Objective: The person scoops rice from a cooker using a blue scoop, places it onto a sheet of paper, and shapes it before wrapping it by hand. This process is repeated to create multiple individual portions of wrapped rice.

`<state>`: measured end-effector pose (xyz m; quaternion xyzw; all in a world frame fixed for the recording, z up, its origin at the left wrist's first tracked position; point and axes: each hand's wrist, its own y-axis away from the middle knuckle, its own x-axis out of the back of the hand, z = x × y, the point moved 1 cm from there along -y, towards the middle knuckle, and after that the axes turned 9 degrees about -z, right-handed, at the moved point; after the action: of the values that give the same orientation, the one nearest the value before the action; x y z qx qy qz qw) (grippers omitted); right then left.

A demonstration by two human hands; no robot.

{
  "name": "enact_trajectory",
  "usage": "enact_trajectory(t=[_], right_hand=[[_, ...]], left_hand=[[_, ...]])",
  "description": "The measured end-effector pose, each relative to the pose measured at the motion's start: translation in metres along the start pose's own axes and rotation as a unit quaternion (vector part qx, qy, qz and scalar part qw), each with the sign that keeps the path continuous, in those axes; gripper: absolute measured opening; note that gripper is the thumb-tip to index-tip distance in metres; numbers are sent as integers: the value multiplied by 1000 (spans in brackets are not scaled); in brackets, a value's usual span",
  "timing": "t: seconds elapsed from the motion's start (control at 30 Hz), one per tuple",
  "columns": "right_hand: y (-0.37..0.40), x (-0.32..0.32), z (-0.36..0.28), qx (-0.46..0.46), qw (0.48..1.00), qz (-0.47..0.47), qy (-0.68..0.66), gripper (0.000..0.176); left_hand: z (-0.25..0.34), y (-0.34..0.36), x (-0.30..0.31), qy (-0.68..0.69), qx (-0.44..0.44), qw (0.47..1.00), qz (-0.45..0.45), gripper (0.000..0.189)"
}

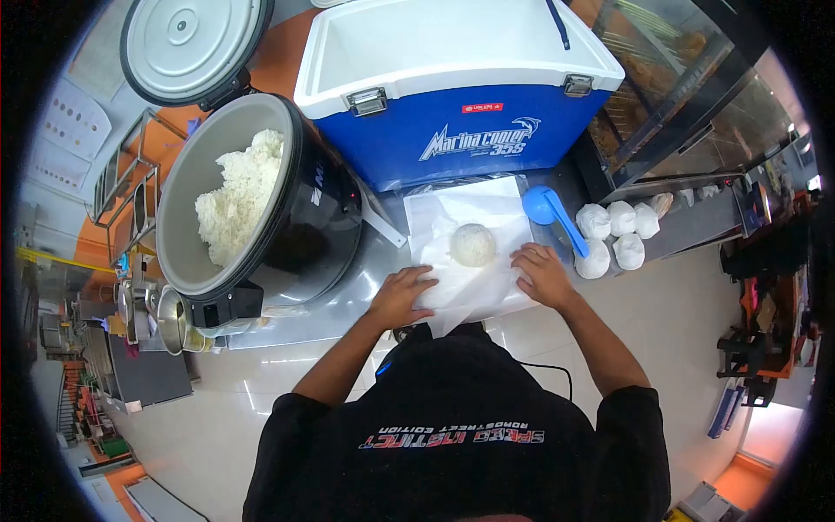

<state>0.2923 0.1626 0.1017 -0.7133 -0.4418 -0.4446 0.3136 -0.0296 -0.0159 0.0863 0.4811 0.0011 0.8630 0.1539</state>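
A round mound of white rice sits in the middle of a stack of white paper sheets on the metal counter. My left hand lies at the left edge of the top sheet, thumb and fingers apart. At the right edge, my right hand touches the same sheet with its fingers stretched out toward the rice. A blue scoop rests just beyond my right hand. Several white paper-wrapped bundles sit to the right of it.
A large rice cooker with its lid raised stands at left, holding cooked rice. A white paddle is beside it. Behind the paper is a blue cooler, uncovered. A glass display case stands at back right.
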Motion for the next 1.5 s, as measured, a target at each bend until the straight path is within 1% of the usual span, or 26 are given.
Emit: enact_trajectory(t=[0.03, 0.1, 0.13, 0.2, 0.23, 0.3, 0.37, 0.43, 0.5, 0.53, 0.57, 0.6, 0.67, 0.73, 0.8, 0.93, 1.0, 1.03, 1.1, 1.13, 1.2, 1.23, 1.27, 1.33, 1.43, 1.5], right_hand=[[1, -3, 7, 1, 1000, -1, -1, 48], [-1, -4, 20, -34, 991, -15, -126, 27], [-3, -3, 21, -34, 991, -15, -127, 27], [-6, 0, 23, -162, 958, 73, -224, 18], [-9, -1, 23, -162, 958, 73, -224, 18], [-16, 0, 19, -58, 973, 169, -148, 15], [-20, -1, 13, -93, 965, 154, -191, 13], [-25, -5, 11, -132, 953, 138, -234, 12], [-33, -12, 18, -286, 921, 124, -232, 13], [-32, -26, 26, -287, 921, 124, -231, 13], [-33, -39, 33, -273, 920, 174, -221, 13], [-34, -50, 41, -256, 917, 223, -210, 15], [-35, -60, 51, -257, 914, 239, -203, 15], [-37, -56, 49, -257, 910, 258, -197, 16], [-31, -55, 50, -325, 870, 217, -299, 19], [-25, -65, 56, -348, 882, 201, -245, 18], [-21, -71, 59, -330, 888, 278, -159, 19], [-20, -62, 51, -331, 887, 280, -158, 19], [-17, -38, 29, -380, 853, 319, -162, 19], [-14, -33, 15, -379, 853, 321, -162, 19], [-11, -25, -25, -112, 954, 279, -14, 15], [-23, -12, -52, -73, 992, 104, 0, 19], [-36, -5, -75, -33, 997, -74, 14, 26], [-42, -32, -86, 96, 991, 53, 73, 40], [-58, -50, -70, 20, 996, 44, 80, 49], [-60, -48, -59, 8, 995, 48, 86, 50]], left_hand=[[-2, 3, 2, -7, -6, 1000, -11, 62], [-7, 6, 5, -14, -11, 1000, -23, 65], [-9, 5, 6, -3, -7, 1000, -21, 59], [-17, 3, 2, 9, -2, 1000, -19, 54], [-25, 0, -5, 23, -4, 1000, 8, 44], [-35, -7, -12, 37, -5, 999, 37, 35], [-40, -14, -13, 86, -43, 988, 118, 19], [-40, -21, -15, 134, -18, 978, 157, 19], [-36, -28, -12, 181, 7, 964, 194, 23], [-31, -31, -6, 207, 100, 959, 167, 28], [-27, -35, 1, 230, 193, 944, 139, 34], [-30, -40, -2, 231, 192, 944, 140, 34], [-38, -49, -11, 207, 147, 940, 227, 41], [-35, -54, -3, 194, 155, 941, 231, 42], [-30, -61, 5, 181, 162, 942, 233, 44], [-35, -75, 13, 165, 181, 943, 225, 45], [-43, -81, 10, 153, 191, 948, 204, 46], [-46, -81, 7, 161, 202, 943, 209, 46], [-48, -82, 6, 168, 211, 939, 214, 46], [-48, -82, 6, 168, 218, 941, 198, 45], [-46, -83, 9, 167, 228, 942, 181, 46], [-42, -83, 12, 177, 230, 939, 183, 46], [-40, -84, 14, 186, 231, 937, 185, 46], [-42, -89, 13, 166, 233, 940, 186, 46], [-45, -92, 12, 137, 232, 943, 194, 45], [-42, -92, 16, 125, 227, 945, 198, 44]])
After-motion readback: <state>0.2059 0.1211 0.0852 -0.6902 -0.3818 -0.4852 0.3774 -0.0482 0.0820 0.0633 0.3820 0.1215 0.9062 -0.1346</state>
